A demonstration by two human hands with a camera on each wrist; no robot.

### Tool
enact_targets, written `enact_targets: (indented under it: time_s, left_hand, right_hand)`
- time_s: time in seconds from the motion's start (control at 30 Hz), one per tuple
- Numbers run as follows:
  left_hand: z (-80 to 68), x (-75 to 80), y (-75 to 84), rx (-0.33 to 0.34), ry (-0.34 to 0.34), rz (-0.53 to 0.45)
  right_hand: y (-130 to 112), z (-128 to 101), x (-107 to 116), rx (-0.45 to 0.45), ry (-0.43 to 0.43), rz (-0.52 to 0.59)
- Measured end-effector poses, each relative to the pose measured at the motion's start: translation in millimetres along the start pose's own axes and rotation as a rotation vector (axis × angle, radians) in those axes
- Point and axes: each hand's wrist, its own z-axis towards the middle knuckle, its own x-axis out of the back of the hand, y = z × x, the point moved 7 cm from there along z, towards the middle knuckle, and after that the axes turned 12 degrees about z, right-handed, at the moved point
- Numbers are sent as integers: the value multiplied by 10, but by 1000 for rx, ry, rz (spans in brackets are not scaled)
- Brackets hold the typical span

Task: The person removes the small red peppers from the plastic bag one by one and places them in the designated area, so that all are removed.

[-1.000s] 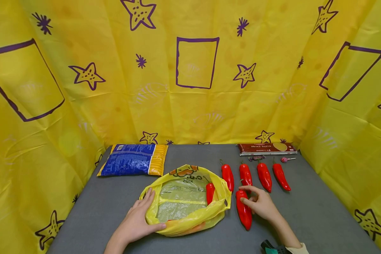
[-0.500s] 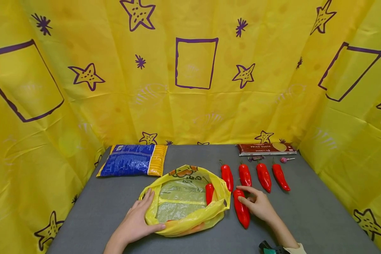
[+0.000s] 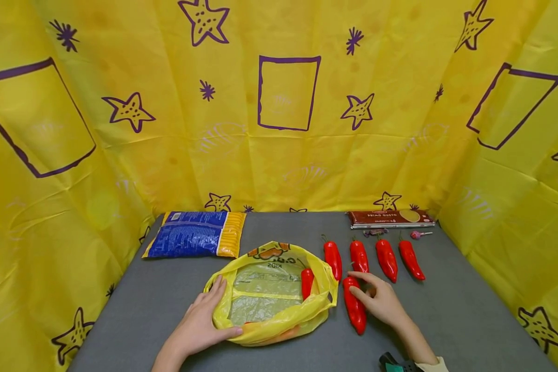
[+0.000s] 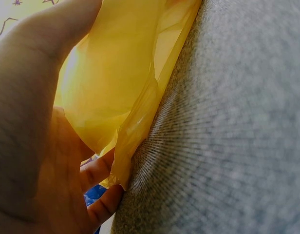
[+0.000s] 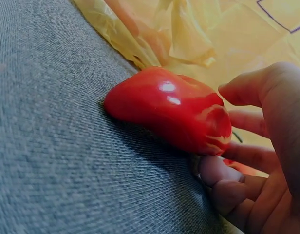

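A yellow plastic bag [image 3: 279,329] lies with its mouth spread wide toward me. My left hand [image 3: 200,320] holds its left side, thumb at the front rim and fingers along the outer left edge; the left wrist view shows the yellow film [image 4: 111,63] between thumb and fingers. Inside, at the right, a red pepper [image 3: 307,283] shows its upper part. Just right of the bag, my right hand [image 3: 381,299] grips another red pepper [image 3: 355,310] near its stem end. In the right wrist view, that pepper's tip [image 5: 123,100] points away from the fingers, close over the grey cloth.
Several red peppers [image 3: 387,260] lie in a row behind my right hand. Beyond them are a wrapped candy [image 3: 375,232], a lollipop [image 3: 416,234] and a brown spaghetti pack [image 3: 390,218]. A blue and yellow packet [image 3: 190,235] lies at the back left. Yellow curtains [image 3: 288,170] enclose the table.
My right hand and its pepper have shifted slightly left toward the bag, mostly in the first half second. The left hand and the bag stay in place.
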Motion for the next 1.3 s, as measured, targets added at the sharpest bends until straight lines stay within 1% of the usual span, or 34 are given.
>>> enact_targets:
  time_s: [0.1, 0.37, 0.57, 0.87, 1.0, 1.13, 1.3]
  left_hand:
    - [5, 3, -6, 2, -4, -6]
    - [17, -2, -18, -3, 8, -7]
    - [10, 1, -9, -18, 20, -4]
    - [-15, -25, -11, -15, 19, -17]
    - [-10, -38, -24, -5, 9, -21]
    - [3, -32, -32, 4, 3, -22]
    - [7, 2, -8, -7, 2, -6]
  right_hand:
    - [-24, -2, 12, 17, 4, 10]
    - [-49, -7, 48, 86, 29, -17]
    - [-57, -27, 80, 114, 42, -11]
    - [-83, -67, 98, 151, 60, -20]
    - [-176, -75, 161, 201, 105, -42]
    - [-318, -63, 233, 247, 154, -70]
    - [-487, 8, 244, 241, 178, -104]
